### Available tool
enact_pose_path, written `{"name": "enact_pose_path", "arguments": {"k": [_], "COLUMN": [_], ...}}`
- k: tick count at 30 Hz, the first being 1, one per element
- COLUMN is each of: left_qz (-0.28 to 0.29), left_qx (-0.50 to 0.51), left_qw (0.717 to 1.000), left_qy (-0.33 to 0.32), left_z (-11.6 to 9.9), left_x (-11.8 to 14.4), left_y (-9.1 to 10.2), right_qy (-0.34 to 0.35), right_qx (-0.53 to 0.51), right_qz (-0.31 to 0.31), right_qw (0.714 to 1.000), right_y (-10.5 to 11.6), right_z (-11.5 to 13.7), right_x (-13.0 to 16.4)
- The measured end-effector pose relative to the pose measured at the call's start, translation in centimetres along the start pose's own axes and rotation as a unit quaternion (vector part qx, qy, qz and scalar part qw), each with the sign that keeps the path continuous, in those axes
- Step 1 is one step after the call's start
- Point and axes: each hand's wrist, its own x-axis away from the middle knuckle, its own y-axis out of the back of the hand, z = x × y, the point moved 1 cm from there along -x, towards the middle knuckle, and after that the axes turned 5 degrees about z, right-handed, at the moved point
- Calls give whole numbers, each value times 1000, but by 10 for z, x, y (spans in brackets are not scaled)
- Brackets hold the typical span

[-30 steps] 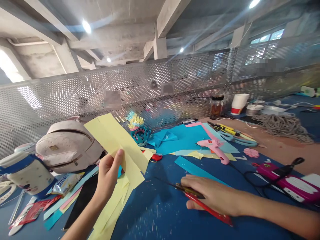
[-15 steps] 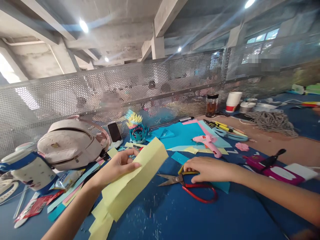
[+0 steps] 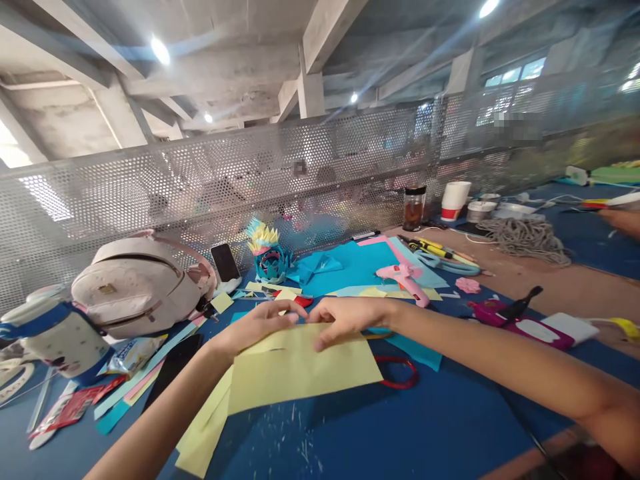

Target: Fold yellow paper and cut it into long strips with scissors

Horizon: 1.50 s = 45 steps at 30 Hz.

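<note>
A blue worktop (image 3: 380,427) strewn with craft supplies runs along a perforated metal screen (image 3: 150,193), with a pale backpack (image 3: 135,287) lying at the left and sheets of blue paper (image 3: 365,263) spread at the centre. In front of the person, one yellow paper sheet (image 3: 300,373) lies almost flat, its long axis running left to right across the view. Both hands meet at its far edge, so the sheet extends from the fingers back toward the person. The left hand (image 3: 260,325) pinches the far left part of that edge, fingers curled over it; the right hand (image 3: 345,317) presses down just beside it with fingers spread on the paper, and the two hands nearly touch. More yellow strips (image 3: 203,440) lie under the sheet's left end. One pair of red-handled scissors (image 3: 400,373) lies partly hidden beneath the sheet's right end, nearer the right hand, with only one handle loop showing. One pink glue gun (image 3: 403,279) rests on the blue paper beyond the hands. A small blue-and-yellow paper flower (image 3: 267,257) stands near the screen, next to one dark phone (image 3: 225,262) propped beside the backpack. A coil of grey cord (image 3: 525,237), a glass jar (image 3: 413,208) and one paper cup (image 3: 454,199) sit well apart at the far right.
</note>
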Motion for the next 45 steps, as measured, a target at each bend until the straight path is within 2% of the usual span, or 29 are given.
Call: {"name": "enact_pose_path", "arguments": {"k": [2,5,7,9,12,14,16,19,24,29,38,45], "left_qz": [-66,-114,-127,-141,-243,-272,-264,-245,-218,-202,-213,-234], "left_qx": [106,280,313,269,126,42,0,0,40,56,93,94], "left_qw": [991,944,930,945,955,956,960,967,972,975,970,966], "left_qy": [-45,-133,-142,-123,-113,-102,-88,-75,-81,-74,-74,-54], "left_z": [13,36,50,59,68,74,82,95,110,112,115,110], "left_x": [5,9,8,3,-7,-14,-18,-21,-24,-26,-25,-23], "left_y": [7,10,2,-12,-28,-33,-35,-37,-36,-33,-35,-37], "right_qy": [44,97,111,112,131,152,159,141,109,100,107,117], "right_qx": [-121,-253,-289,-282,-249,-229,-195,-144,-153,-151,-155,-167], "right_qz": [-31,-165,-217,-226,-209,-211,-238,-280,-257,-258,-260,-265], "right_qw": [991,948,926,926,937,938,938,939,948,949,947,942], "right_y": [-6,-23,-36,-47,-55,-56,-56,-57,-59,-59,-59,-59], "right_z": [-14,-29,-35,-39,-46,-52,-57,-65,-72,-75,-78,-76], "right_x": [-4,-6,-8,-14,-23,-26,-27,-25,-25,-25,-29,-29]}}
